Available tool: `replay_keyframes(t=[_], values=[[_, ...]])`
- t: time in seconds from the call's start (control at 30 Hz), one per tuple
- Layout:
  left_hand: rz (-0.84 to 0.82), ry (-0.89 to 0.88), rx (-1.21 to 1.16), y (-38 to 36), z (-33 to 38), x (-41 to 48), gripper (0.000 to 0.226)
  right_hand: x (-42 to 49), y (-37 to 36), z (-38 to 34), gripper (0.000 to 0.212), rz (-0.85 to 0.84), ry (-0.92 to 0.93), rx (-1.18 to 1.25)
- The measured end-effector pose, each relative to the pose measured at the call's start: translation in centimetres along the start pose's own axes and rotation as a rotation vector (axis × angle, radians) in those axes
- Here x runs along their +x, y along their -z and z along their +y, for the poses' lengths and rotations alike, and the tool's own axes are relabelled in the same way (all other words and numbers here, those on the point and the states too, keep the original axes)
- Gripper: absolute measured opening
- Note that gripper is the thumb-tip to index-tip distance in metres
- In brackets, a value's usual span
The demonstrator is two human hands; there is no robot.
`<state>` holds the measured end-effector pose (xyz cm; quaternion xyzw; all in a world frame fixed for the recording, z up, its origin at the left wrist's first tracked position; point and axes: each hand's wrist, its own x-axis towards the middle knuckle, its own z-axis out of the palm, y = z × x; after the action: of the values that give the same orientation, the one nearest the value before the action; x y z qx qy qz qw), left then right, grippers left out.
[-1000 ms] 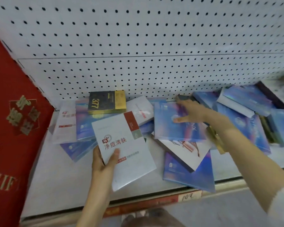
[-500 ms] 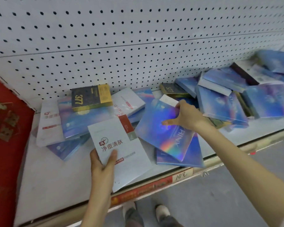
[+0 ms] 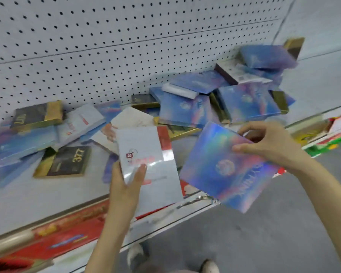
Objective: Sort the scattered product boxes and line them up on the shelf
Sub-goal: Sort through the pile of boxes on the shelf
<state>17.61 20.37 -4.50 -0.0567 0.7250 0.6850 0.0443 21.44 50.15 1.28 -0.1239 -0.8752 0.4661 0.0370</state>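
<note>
My left hand (image 3: 126, 182) grips a white box with a red corner and red logo (image 3: 150, 164) by its lower left edge, over the shelf's front. My right hand (image 3: 268, 142) pinches the top corner of a shiny blue holographic box (image 3: 220, 170), lifted clear of the pile and hanging past the shelf edge. Several more blue, white and black-and-gold boxes lie scattered on the white shelf (image 3: 28, 196). One black-and-gold box marked 377 (image 3: 65, 162) lies flat at the left, another (image 3: 37, 115) tops a blue stack.
A white pegboard wall (image 3: 126, 46) backs the shelf. A heap of blue boxes (image 3: 224, 101) fills the right part of the shelf. The shelf's front rail (image 3: 67, 219) carries a red price strip. Grey floor and my shoes (image 3: 138, 255) are below.
My right hand has lifted the holographic blue box off the pile and pulled it out toward the front right. The white box in my left hand has risen and tilted. The view swung right.
</note>
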Motion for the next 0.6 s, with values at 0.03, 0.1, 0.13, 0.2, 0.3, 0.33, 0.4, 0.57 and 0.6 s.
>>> replay_keyframes(t=[0.03, 0.1, 0.13, 0.2, 0.3, 0.33, 0.4, 0.57, 0.6], values=[[-0.028, -0.013, 0.011, -2.4, -0.3, -1.2, 0.028, -1.1, 2.5, 1.3, 0.032, -0.013, 0.008, -0.019], [-0.102, -0.018, 0.034, -7.1, -0.8, -3.6, 0.026, -3.1, 7.2, 4.1, 0.036, -0.025, 0.005, -0.050], [-0.146, -0.015, 0.052, -9.4, -1.0, -4.8, 0.024, -4.2, 9.5, 5.5, 0.038, -0.034, 0.004, -0.056], [-0.227, -0.021, 0.075, -13.9, -1.1, -7.0, 0.016, -6.2, 13.7, 7.8, 0.040, -0.086, 0.012, -0.068], [-0.331, -0.025, 0.062, -20.3, -0.6, -9.6, 0.021, -8.6, 18.5, 10.4, 0.026, -0.186, -0.004, -0.089], [-0.365, -0.013, 0.050, -22.4, -0.3, -10.2, 0.025, -8.9, 19.8, 11.2, 0.025, -0.208, -0.008, -0.100], [-0.441, 0.000, 0.041, -26.8, 0.4, -11.1, 0.036, -8.7, 22.0, 13.0, 0.028, -0.218, -0.009, -0.161], [-0.538, -0.063, 0.191, -37.6, 1.4, -11.5, 0.048, -5.5, 27.5, 17.5, 0.043, -0.162, 0.012, -0.299], [-0.542, -0.049, 0.196, -39.8, 1.4, -11.3, 0.041, -4.7, 28.9, 18.3, 0.045, -0.150, 0.030, -0.339]])
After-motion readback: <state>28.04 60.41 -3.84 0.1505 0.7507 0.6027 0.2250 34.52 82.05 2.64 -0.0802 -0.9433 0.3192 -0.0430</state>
